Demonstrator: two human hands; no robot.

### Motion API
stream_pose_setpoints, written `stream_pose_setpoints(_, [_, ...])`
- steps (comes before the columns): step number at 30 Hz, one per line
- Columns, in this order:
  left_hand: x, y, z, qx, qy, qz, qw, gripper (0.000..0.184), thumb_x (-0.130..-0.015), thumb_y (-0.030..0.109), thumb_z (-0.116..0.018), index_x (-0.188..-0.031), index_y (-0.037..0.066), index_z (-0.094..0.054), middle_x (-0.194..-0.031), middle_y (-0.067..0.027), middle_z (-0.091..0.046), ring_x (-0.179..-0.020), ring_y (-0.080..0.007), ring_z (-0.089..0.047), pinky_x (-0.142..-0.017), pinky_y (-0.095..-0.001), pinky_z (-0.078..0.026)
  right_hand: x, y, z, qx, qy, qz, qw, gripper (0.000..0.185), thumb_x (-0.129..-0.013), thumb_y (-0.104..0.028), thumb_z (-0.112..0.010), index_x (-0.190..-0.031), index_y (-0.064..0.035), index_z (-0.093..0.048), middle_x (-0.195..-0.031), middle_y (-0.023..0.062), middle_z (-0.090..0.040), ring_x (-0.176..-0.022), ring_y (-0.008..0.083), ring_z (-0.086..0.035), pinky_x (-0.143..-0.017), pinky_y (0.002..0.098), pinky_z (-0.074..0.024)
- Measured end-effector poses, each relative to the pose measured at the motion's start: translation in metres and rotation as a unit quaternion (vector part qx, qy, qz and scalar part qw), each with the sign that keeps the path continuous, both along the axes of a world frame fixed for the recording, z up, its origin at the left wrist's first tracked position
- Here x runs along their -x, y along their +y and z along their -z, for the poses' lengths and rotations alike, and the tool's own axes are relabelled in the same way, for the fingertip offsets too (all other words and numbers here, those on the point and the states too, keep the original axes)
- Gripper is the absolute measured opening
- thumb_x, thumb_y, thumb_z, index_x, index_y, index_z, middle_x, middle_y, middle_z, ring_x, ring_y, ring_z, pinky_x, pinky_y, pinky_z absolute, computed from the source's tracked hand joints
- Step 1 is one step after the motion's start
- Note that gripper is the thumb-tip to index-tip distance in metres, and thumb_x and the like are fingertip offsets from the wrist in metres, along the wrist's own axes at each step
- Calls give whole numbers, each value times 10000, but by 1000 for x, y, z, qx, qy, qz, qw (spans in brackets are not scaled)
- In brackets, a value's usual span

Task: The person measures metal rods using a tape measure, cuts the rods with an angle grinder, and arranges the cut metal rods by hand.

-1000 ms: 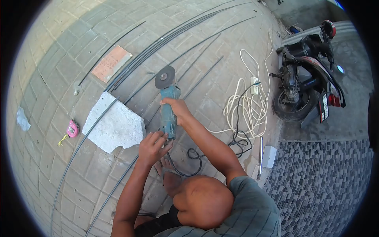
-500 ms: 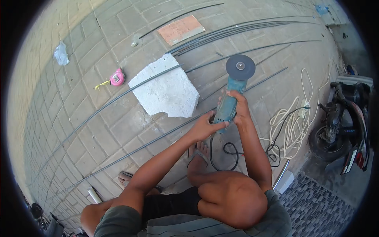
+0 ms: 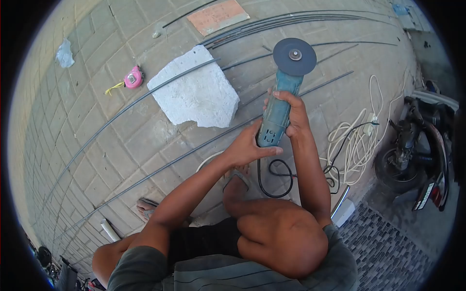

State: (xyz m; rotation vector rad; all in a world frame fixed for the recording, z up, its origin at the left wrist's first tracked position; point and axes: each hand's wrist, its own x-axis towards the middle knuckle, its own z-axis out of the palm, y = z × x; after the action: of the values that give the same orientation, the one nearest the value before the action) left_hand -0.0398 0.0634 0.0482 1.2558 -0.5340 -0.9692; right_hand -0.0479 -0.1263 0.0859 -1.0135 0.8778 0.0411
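My right hand (image 3: 295, 110) is wrapped round the body of a teal angle grinder (image 3: 275, 121), whose dark disc (image 3: 294, 56) points away from me. At the grinder's rear end, my left hand (image 3: 247, 145) holds the casing, with the thumb across its base. A black cord hangs from that end. To the left lies a white stone slab (image 3: 194, 92) with a thin metal rod (image 3: 126, 110) resting across it. Another long rod (image 3: 179, 160) runs along the paving beneath my forearm. Whether the disc spins cannot be told.
A pink tape measure (image 3: 133, 77) lies left of the slab. Beyond it are a reddish tile (image 3: 217, 17) and a bundle of rods (image 3: 301, 20). On the right are a coiled white cable (image 3: 347, 145) and a motorcycle (image 3: 407, 150). My sandalled feet are below.
The view has swung to the right, then slightly downward. The grinder has come nearer the camera in both hands, and my left hand has shifted its hold at the rear.
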Motion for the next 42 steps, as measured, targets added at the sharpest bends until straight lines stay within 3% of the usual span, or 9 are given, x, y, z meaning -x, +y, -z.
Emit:
stream_pose_setpoints(4, [2,4,13,-6,-71,23,997,848,-858,244,-865,-1539,-42,-447,-1242,-165,-683,-1131,-265,-697,-1019,-400,-538,5,-14,12,-22,-4,40,999,390,-821,-214,-808,-1102,30,-690,-899,147,-718,-769,252,-718,-700,391,-600])
stream_pose_setpoints(10, [19,-11,22,3,204,74,976,946,-880,166,-857,-1643,-25,-330,-1345,-195,-645,-1146,-285,-696,-1021,-418,-554,23,-25,13,24,15,23,999,444,-849,-266,-792,-1178,13,-692,-930,144,-728,-788,256,-728,-730,389,-613])
stream_pose_setpoints(12, [24,-11,22,4,10,40,999,936,-876,208,-862,-1626,-32,-356,-1328,-221,-661,-1090,-292,-723,-952,-425,-582,25,-21,13,31,25,1,999,424,-852,-263,-790,-1160,16,-706,-922,148,-730,-792,254,-731,-718,379,-612])
stream_pose_setpoints(15, [12,-4,29,-59,82,120,988,824,-867,271,-872,-1545,-17,-504,-1248,-233,-725,-1056,-316,-740,-946,-423,-579,26,-23,18,35,16,19,999,429,-855,-238,-779,-1189,13,-680,-928,149,-717,-789,258,-727,-706,379,-612])
stream_pose_setpoints(18, [-57,30,-22,-131,-134,160,969,606,-888,268,-869,-1396,7,-664,-841,-152,-761,-799,-210,-736,-759,-369,-579,34,-31,29,40,13,23,999,412,-844,-195,-772,-1171,29,-658,-912,154,-698,-742,256,-707,-657,387,-598])
stream_pose_setpoints(23, [-175,155,-22,-214,-323,-269,882,328,-935,331,-822,-1083,40,-789,-808,-93,-735,-713,-228,-671,-662,-368,-525,54,-52,45,28,37,4,999,426,-881,-218,-736,-1245,-28,-623,-975,138,-676,-788,250,-682,-697,390,-583])
stream_pose_setpoints(26, [-206,296,5,-337,-455,-297,769,360,-984,388,-758,-1102,48,-752,-908,-96,-727,-863,-282,-685,-761,-413,-546,55,-56,56,49,69,-8,996,485,-941,-328,-716,-1344,-70,-637,-994,83,-680,-860,208,-666,-764,364,-575])
stream_pose_setpoints(32, [-168,476,46,-491,-499,-31,714,377,-1053,415,-629,-1210,72,-621,-1006,-148,-687,-1043,-383,-661,-884,-496,-528,43,-23,73,7,13,-12,1000,520,-926,-329,-704,-1374,-86,-604,-1014,71,-655,-921,199,-649,-824,364,-560])
stream_pose_setpoints(42, [-203,380,18,-421,-560,-23,714,199,-1044,196,-656,-956,45,-559,-742,-198,-626,-667,-443,-651,-594,-538,-501,131,-81,28,40,-71,162,983,539,-871,-105,-677,-1375,-35,-497,-1147,123,-621,-932,287,-695,-798,432,-620])
